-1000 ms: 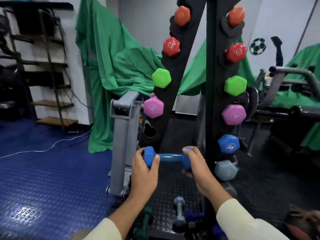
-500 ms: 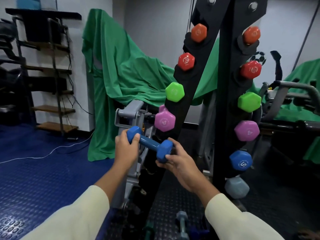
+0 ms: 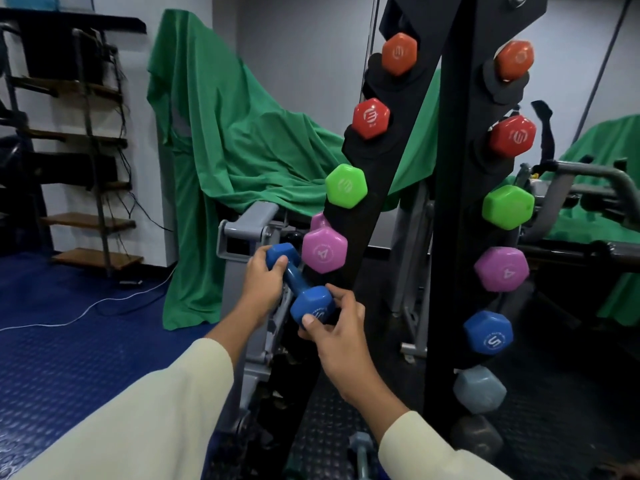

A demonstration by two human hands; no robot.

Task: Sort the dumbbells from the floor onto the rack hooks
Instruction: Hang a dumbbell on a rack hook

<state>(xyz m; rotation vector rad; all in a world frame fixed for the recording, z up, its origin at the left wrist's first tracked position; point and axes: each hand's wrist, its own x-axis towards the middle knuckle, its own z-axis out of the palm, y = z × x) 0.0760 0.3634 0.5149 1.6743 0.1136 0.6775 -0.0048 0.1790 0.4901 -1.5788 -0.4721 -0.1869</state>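
Hands point(image 3: 298, 299) gripping blue dumbbell point(image 3: 300, 287) by both heads, now tilted steeper, nearer pink dumbbell point(image 3: 323, 249)

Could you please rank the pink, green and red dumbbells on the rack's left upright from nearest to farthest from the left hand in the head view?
From the left hand:
1. Pink dumbbell, just to its right, lowest of the three.
2. Green dumbbell, the next hook up.
3. Red dumbbell, higher still.

A crumpled green cloth point(image 3: 242, 147) drapes over grey metal gym equipment point(image 3: 242, 233) — far behind. At left, a dark shelving unit point(image 3: 83, 140) stands on blue studded rubber flooring point(image 3: 69, 358) — a white cable point(image 3: 86, 311) trails across it.
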